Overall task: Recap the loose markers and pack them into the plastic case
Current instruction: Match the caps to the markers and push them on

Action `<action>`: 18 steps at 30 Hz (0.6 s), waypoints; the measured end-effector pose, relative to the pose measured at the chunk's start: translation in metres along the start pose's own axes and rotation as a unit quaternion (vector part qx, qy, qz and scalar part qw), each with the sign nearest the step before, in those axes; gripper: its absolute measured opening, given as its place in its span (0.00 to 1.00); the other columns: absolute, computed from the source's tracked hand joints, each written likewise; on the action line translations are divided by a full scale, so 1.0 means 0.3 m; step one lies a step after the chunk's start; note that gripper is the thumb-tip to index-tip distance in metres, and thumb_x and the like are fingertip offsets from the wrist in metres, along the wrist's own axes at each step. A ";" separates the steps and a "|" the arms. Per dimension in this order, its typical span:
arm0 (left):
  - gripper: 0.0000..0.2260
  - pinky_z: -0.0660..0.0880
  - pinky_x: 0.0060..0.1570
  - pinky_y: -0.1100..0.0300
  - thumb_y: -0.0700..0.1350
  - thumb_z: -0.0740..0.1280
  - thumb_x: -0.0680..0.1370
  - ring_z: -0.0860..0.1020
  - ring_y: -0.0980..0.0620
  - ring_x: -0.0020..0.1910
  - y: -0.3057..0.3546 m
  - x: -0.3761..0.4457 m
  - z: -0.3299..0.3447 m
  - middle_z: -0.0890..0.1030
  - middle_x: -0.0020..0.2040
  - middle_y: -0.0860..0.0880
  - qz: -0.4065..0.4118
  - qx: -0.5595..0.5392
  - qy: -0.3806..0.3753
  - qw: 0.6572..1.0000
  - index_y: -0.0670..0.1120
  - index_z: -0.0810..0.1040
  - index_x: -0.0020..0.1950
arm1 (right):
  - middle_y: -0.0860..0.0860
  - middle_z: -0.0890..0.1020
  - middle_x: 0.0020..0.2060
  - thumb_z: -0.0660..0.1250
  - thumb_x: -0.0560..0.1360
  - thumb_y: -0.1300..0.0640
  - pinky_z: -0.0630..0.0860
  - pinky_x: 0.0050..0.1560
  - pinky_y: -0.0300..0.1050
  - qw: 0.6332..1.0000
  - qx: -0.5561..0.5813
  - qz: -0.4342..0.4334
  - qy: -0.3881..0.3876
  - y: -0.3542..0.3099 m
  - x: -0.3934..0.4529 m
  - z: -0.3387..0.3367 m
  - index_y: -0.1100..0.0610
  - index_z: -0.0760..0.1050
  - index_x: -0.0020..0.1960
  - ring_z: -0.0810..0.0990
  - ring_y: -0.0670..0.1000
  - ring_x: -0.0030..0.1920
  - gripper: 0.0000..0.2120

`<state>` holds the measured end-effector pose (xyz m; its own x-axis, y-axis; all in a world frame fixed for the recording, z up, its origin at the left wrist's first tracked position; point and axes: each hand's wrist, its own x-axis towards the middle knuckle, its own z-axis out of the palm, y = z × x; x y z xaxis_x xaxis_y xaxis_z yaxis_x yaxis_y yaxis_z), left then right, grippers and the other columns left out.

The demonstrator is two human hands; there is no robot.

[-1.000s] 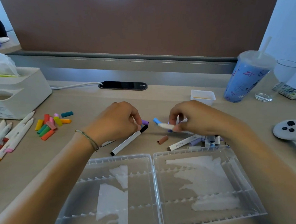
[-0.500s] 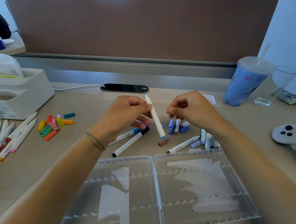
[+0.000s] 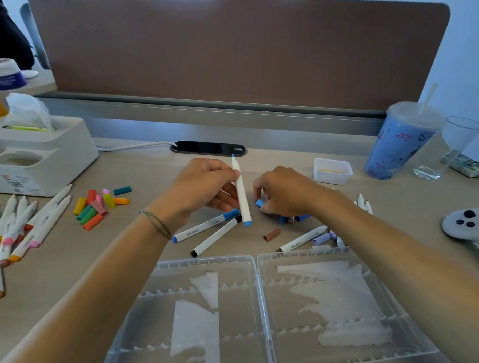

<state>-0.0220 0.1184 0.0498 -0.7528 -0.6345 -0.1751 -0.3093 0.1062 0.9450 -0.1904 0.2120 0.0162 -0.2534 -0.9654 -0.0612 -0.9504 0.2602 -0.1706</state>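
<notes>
My left hand [image 3: 205, 187] holds a white marker [image 3: 241, 193] upright, its bare blue tip up and a blue cap on its lower end. My right hand [image 3: 286, 191] pinches a small blue cap [image 3: 259, 203] just right of that marker, over a cluster of blue caps [image 3: 290, 219]. Two capped markers, one blue [image 3: 204, 227] and one black [image 3: 216, 236], lie below my left hand. A brown cap [image 3: 271, 234] and another marker [image 3: 302, 238] lie near the open clear plastic case [image 3: 256, 263], which holds only white paper scraps.
Uncapped markers [image 3: 16, 229] and a pile of coloured caps [image 3: 98, 204] lie at the left. A white tissue box [image 3: 37, 158] stands at the back left. A small white tub [image 3: 332, 171], blue cup [image 3: 400, 142], glass [image 3: 453, 145] and white controller [image 3: 468, 225] are at the right.
My right hand has dropped to the blue caps and pinched one. My left hand keeps the marker upright and has shifted slightly.
</notes>
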 end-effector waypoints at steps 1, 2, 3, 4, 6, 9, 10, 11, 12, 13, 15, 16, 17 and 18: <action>0.09 0.82 0.36 0.59 0.43 0.64 0.83 0.86 0.46 0.38 0.000 0.001 0.000 0.86 0.40 0.42 0.001 0.005 -0.001 1.000 0.40 0.82 0.53 | 0.45 0.77 0.38 0.72 0.75 0.58 0.71 0.42 0.42 1.000 0.013 0.007 0.006 0.004 -0.009 -0.012 0.53 0.82 0.52 0.77 0.50 0.43 0.06; 0.09 0.83 0.37 0.59 0.44 0.64 0.83 0.86 0.46 0.37 -0.001 0.001 0.001 0.86 0.41 0.42 0.002 0.010 -0.006 1.000 0.40 0.82 0.53 | 0.45 0.79 0.37 0.71 0.75 0.58 0.73 0.41 0.42 0.999 0.044 0.022 0.016 0.011 -0.023 -0.027 0.53 0.82 0.51 0.79 0.50 0.41 0.05; 0.09 0.83 0.38 0.58 0.44 0.64 0.82 0.86 0.46 0.37 -0.001 0.001 0.003 0.86 0.41 0.42 0.004 0.014 -0.013 1.000 0.40 0.82 0.53 | 0.46 0.82 0.36 0.71 0.75 0.60 0.74 0.39 0.42 0.994 0.095 0.041 0.029 0.019 -0.040 -0.045 0.53 0.83 0.50 0.81 0.50 0.39 0.05; 0.09 0.84 0.40 0.57 0.44 0.65 0.82 0.85 0.46 0.37 -0.001 0.000 0.005 0.86 0.41 0.41 0.006 0.019 -0.021 1.000 0.40 0.82 0.54 | 0.48 0.84 0.35 0.69 0.75 0.61 0.77 0.38 0.43 0.984 0.165 0.057 0.044 0.029 -0.064 -0.063 0.53 0.83 0.49 0.83 0.50 0.38 0.06; 0.08 0.84 0.42 0.55 0.43 0.65 0.82 0.85 0.46 0.37 -0.001 -0.003 0.012 0.86 0.43 0.40 0.009 0.031 -0.042 0.999 0.41 0.82 0.54 | 0.52 0.85 0.36 0.66 0.76 0.65 0.81 0.40 0.46 0.947 0.304 0.066 0.083 0.052 -0.121 -0.091 0.54 0.85 0.49 0.84 0.53 0.37 0.11; 0.06 0.84 0.45 0.51 0.43 0.65 0.82 0.86 0.42 0.41 -0.009 -0.004 0.024 0.85 0.47 0.40 0.025 0.063 -0.078 0.995 0.44 0.81 0.54 | 0.57 0.83 0.38 0.63 0.81 0.65 0.80 0.42 0.45 0.897 0.424 0.059 0.112 0.086 -0.196 -0.098 0.53 0.87 0.53 0.80 0.51 0.38 0.15; 0.06 0.84 0.46 0.51 0.43 0.65 0.82 0.86 0.42 0.42 -0.013 -0.004 0.030 0.85 0.48 0.41 0.033 0.074 -0.087 0.993 0.45 0.82 0.53 | 0.58 0.83 0.39 0.64 0.82 0.65 0.81 0.43 0.45 0.886 0.445 0.057 0.116 0.090 -0.212 -0.097 0.53 0.87 0.54 0.80 0.50 0.38 0.14; 0.06 0.84 0.46 0.52 0.44 0.66 0.82 0.86 0.43 0.41 -0.017 -0.004 0.035 0.86 0.47 0.42 0.041 0.085 -0.094 0.991 0.46 0.82 0.52 | 0.58 0.84 0.39 0.65 0.82 0.64 0.82 0.44 0.44 0.876 0.464 0.057 0.119 0.092 -0.220 -0.094 0.55 0.85 0.56 0.81 0.51 0.38 0.12; 0.06 0.84 0.44 0.55 0.44 0.66 0.82 0.86 0.45 0.41 -0.021 -0.005 0.040 0.86 0.47 0.43 0.050 0.096 -0.098 0.989 0.47 0.83 0.52 | 0.57 0.85 0.39 0.66 0.81 0.65 0.84 0.44 0.44 0.866 0.481 0.059 0.125 0.091 -0.223 -0.094 0.58 0.84 0.56 0.83 0.52 0.38 0.09; 0.06 0.83 0.42 0.57 0.45 0.66 0.82 0.85 0.47 0.40 -0.024 -0.006 0.045 0.86 0.45 0.45 0.060 0.108 -0.101 0.987 0.48 0.83 0.52 | 0.57 0.85 0.38 0.67 0.80 0.65 0.84 0.43 0.45 0.856 0.496 0.064 0.134 0.090 -0.223 -0.093 0.60 0.82 0.54 0.84 0.53 0.38 0.06; 0.06 0.83 0.41 0.59 0.46 0.66 0.81 0.85 0.49 0.39 -0.028 -0.008 0.052 0.86 0.44 0.48 0.081 0.134 -0.101 0.982 0.50 0.84 0.51 | 0.58 0.86 0.38 0.69 0.79 0.66 0.83 0.41 0.44 0.843 0.510 0.069 0.156 0.088 -0.219 -0.092 0.62 0.80 0.50 0.85 0.54 0.37 0.02; 0.06 0.83 0.42 0.59 0.46 0.67 0.81 0.85 0.49 0.39 -0.030 -0.008 0.054 0.86 0.44 0.49 0.090 0.143 -0.099 0.981 0.51 0.84 0.51 | 0.57 0.86 0.37 0.69 0.78 0.66 0.83 0.40 0.43 0.840 0.512 0.067 0.164 0.086 -0.217 -0.091 0.62 0.80 0.49 0.85 0.53 0.37 0.02; 0.06 0.83 0.43 0.58 0.47 0.67 0.81 0.85 0.50 0.40 -0.030 -0.009 0.054 0.85 0.43 0.49 0.098 0.149 -0.096 0.979 0.52 0.84 0.51 | 0.57 0.86 0.37 0.70 0.78 0.66 0.83 0.40 0.42 0.839 0.513 0.065 0.167 0.083 -0.218 -0.091 0.62 0.80 0.49 0.85 0.52 0.36 0.02; 0.05 0.83 0.44 0.58 0.47 0.67 0.81 0.85 0.50 0.40 -0.029 -0.008 0.055 0.85 0.43 0.49 0.105 0.152 -0.093 0.978 0.52 0.84 0.51 | 0.57 0.86 0.37 0.70 0.78 0.65 0.83 0.40 0.42 0.841 0.511 0.063 0.167 0.080 -0.219 -0.091 0.61 0.81 0.49 0.85 0.52 0.36 0.02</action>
<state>-0.0271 0.1315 0.0375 -0.9026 -0.4264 -0.0597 -0.2735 0.4606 0.8444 -0.2015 0.2812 0.0429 -0.5399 -0.8347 0.1089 -0.3041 0.0728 -0.9499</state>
